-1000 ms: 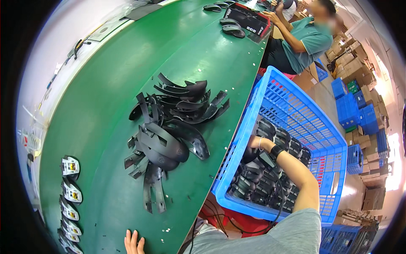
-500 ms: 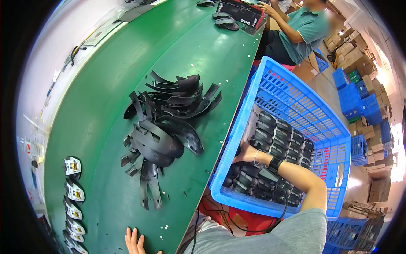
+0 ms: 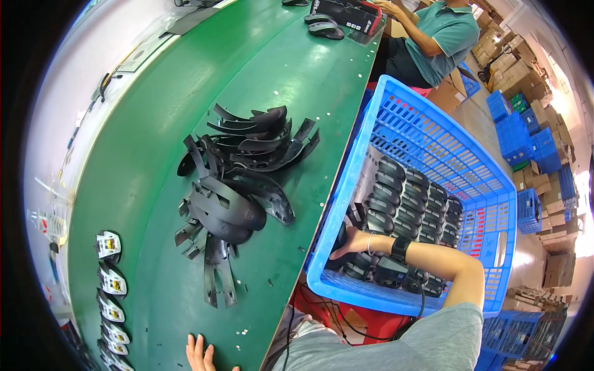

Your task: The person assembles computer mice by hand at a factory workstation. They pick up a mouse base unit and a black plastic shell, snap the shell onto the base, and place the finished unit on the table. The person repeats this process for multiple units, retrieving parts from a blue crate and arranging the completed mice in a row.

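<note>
My right hand is down inside a blue plastic crate, close to its left wall. Its fingers are curled round a dark rounded piece, apparently a black computer mouse, mostly hidden by the hand and the crate's rim. Rows of black computer mice fill the crate floor beside and under my forearm. My left hand rests on the green table at the lower edge, fingers stretched out and holding nothing. A pile of black curved plastic shells lies on the table ahead of it.
Several mouse bases with white and yellow parts line the table's left side. Mice and a black-and-red box lie at the far end, near a seated person in a green shirt. Black cables hang below the crate.
My right hand has moved toward me and slightly left along the crate's wall, the dark piece moving with it. My left hand stays on the table. The whole view has shifted slightly.
</note>
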Tool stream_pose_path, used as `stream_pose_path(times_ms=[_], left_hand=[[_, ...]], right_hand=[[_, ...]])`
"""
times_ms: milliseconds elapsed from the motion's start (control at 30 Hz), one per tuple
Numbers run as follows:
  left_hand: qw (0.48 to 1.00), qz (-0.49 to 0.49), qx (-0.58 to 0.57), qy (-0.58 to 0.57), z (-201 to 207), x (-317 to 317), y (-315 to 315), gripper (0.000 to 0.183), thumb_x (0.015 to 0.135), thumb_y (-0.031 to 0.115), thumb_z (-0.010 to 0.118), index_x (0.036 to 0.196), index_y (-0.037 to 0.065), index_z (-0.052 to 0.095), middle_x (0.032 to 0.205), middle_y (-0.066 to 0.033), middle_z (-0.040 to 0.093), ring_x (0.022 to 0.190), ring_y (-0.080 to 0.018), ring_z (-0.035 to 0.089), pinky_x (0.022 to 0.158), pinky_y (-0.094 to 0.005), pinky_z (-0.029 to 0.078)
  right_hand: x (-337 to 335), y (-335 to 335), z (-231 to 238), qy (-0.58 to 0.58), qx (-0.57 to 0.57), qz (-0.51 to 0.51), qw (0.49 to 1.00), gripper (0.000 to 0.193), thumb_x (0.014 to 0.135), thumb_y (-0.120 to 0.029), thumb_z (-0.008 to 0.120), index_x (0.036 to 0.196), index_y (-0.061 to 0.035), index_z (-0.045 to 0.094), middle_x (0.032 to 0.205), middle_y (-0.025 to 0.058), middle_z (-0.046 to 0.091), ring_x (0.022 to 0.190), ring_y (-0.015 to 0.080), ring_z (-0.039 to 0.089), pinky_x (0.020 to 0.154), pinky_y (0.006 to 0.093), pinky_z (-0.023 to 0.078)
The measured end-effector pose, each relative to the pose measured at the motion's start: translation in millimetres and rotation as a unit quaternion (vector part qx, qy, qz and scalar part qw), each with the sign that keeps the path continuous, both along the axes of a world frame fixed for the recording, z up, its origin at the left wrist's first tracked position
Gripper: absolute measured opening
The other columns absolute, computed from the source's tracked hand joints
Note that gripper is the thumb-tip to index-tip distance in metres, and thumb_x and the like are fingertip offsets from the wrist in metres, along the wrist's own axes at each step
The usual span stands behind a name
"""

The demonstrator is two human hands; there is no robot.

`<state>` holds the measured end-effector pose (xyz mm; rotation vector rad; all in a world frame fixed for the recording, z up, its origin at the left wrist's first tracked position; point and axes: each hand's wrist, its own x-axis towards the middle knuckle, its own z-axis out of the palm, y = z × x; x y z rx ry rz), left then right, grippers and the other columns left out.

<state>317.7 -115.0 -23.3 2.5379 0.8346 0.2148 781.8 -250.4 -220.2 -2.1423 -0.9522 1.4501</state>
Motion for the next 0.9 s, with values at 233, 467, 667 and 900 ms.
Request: stream_pose_path(times_ms=[233,467,667,900], left_hand=[[1.0,0.008,0.007,0.001,2,3,-2,0.061,0.072,0.021,0.068,0.124,-0.001,0.046,0.138,-0.0243,0.041,0.128,-0.0477,0.034,0.103,-0.0558,0.03],[1.0,0.013,0.012,0.005,7,3,-4,0.061,0.072,0.02,0.068,0.124,-0.002,0.046,0.136,-0.0243,0.042,0.127,-0.0475,0.036,0.103,-0.0554,0.03],[1.0,0.005,0.011,-0.002,8,2,-3,0.06,0.073,0.02,0.068,0.124,-0.002,0.047,0.137,-0.0236,0.041,0.128,-0.0465,0.035,0.104,-0.054,0.029],[1.0,0.012,-0.001,-0.023,9,-6,-7,0.06,0.073,0.018,0.069,0.125,-0.001,0.047,0.14,-0.0219,0.039,0.131,-0.0439,0.031,0.106,-0.0519,0.027]], right_hand=[[-14,-2,-66,-0.102,0.111,-0.032,0.988,0.078,0.048,-0.068,0.079,0.057,0.0071,0.059,0.06,0.0162,0.062,0.06,0.0225,0.065,0.056,0.0341,0.051],[-27,8,-58,-0.18,0.031,-0.035,0.983,0.075,0.049,-0.064,0.081,0.064,0.008,0.062,0.065,0.0162,0.064,0.064,0.0236,0.066,0.06,0.0344,0.052],[-32,10,29,-0.066,0.031,-0.124,0.99,0.066,0.054,-0.048,0.086,0.087,0.0058,0.066,0.092,0.0184,0.067,0.087,0.0226,0.065,0.079,0.0326,0.05],[21,-10,122,-0.015,0.211,-0.182,0.96,0.069,0.06,-0.025,0.087,0.117,-0.0014,0.055,0.11,0.0079,0.06,0.101,0.0191,0.057,0.092,0.0326,0.044]])
